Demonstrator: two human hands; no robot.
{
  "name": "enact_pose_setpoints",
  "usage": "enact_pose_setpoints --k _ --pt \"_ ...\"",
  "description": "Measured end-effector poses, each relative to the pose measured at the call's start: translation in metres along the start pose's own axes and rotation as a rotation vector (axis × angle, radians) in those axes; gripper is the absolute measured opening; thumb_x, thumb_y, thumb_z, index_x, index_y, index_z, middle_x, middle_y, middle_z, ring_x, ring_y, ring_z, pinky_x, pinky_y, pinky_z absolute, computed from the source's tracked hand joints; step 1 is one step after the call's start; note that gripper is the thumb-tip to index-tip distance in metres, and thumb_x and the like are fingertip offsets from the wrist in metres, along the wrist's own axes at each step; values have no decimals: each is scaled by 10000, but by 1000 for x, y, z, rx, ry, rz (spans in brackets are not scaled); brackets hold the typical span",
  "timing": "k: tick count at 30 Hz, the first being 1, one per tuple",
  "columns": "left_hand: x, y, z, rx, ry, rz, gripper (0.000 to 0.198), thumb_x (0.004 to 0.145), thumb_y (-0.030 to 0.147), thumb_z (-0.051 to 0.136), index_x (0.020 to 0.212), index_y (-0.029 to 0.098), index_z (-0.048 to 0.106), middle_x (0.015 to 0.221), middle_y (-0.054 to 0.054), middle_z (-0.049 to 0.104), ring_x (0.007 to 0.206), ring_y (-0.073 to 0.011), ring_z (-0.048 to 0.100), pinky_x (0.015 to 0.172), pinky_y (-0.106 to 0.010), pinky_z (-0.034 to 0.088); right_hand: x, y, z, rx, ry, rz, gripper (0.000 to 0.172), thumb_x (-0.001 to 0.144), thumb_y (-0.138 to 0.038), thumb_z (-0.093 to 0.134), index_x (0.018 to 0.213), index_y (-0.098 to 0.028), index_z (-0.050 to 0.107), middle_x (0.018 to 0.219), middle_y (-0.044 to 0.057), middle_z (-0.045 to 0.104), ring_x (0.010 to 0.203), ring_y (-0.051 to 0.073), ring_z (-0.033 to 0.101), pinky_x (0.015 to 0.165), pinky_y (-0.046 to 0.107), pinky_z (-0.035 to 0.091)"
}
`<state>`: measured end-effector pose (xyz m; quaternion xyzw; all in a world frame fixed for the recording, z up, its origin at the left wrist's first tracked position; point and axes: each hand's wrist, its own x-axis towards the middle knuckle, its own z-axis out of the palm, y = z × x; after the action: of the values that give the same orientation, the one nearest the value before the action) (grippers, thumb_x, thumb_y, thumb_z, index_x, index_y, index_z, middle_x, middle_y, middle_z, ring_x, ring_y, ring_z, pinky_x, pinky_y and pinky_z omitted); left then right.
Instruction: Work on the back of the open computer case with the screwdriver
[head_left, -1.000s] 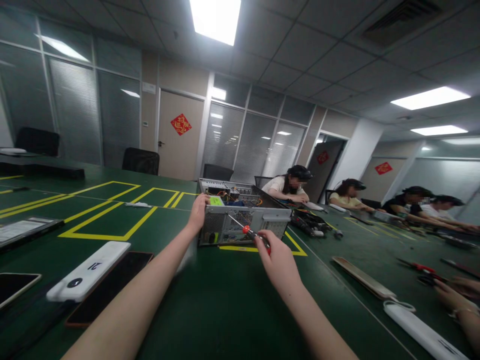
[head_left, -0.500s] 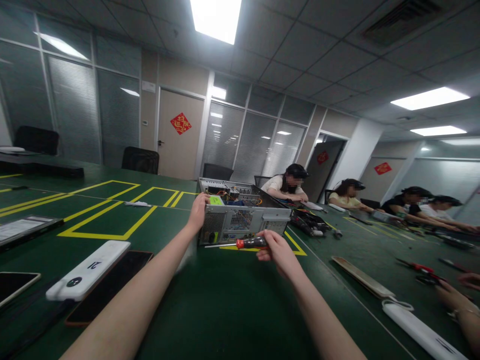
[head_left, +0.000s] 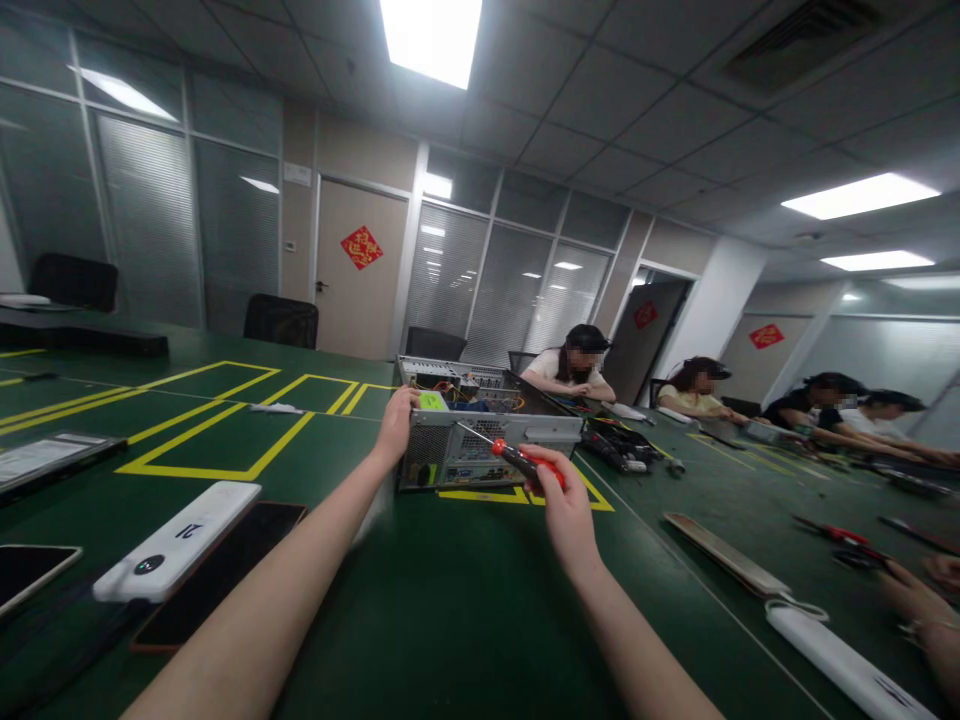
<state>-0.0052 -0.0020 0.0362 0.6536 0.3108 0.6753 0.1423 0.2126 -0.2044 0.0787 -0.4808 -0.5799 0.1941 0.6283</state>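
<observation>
An open computer case (head_left: 540,435) lies on the green table, its metal back panel with vents and ports facing me. Wires and a yellow-green label (head_left: 433,401) show inside at its left. My left hand (head_left: 397,425) grips the case's left corner beside that label. In my right hand (head_left: 559,490) is a red and black screwdriver (head_left: 517,458). Its shaft points up and left, and the tip appears at the upper edge of the back panel; whether it touches is unclear.
To the left lie a white power bank (head_left: 180,540), dark phones and a hard drive (head_left: 49,462). Tools and parts (head_left: 622,445) sit right of the case. A tan strip (head_left: 724,555) lies at the right. Other people sit along the table; another person's hands are at the right edge.
My right hand has turned the screwdriver from nearly level to slanting upward, raising its tip from below the case to the panel's upper part. My left hand has stayed put.
</observation>
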Motion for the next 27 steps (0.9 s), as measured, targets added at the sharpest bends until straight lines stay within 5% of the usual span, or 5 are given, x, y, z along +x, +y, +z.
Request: enact_pose_setpoints --k 21,27 --pt "-1 3 -2 -14 -11 -32 341 942 278 252 706 231 494 1016 -43 668 1141 -193 568 1142 -381 359 -2 -3 -1 -96 12 -41 303 839 -386 484 978 -172 648 1111 109 685 738 184 608 663 337 527" --pt "0 0 -1 -10 -5 -19 347 949 288 252 716 233 503 1006 -45 672 1111 -188 580 1148 -378 351 -5 0 1 -273 -32 -276 197 865 -282 470 947 -198 628 1085 107 680 1006 240 627 902 424 506"
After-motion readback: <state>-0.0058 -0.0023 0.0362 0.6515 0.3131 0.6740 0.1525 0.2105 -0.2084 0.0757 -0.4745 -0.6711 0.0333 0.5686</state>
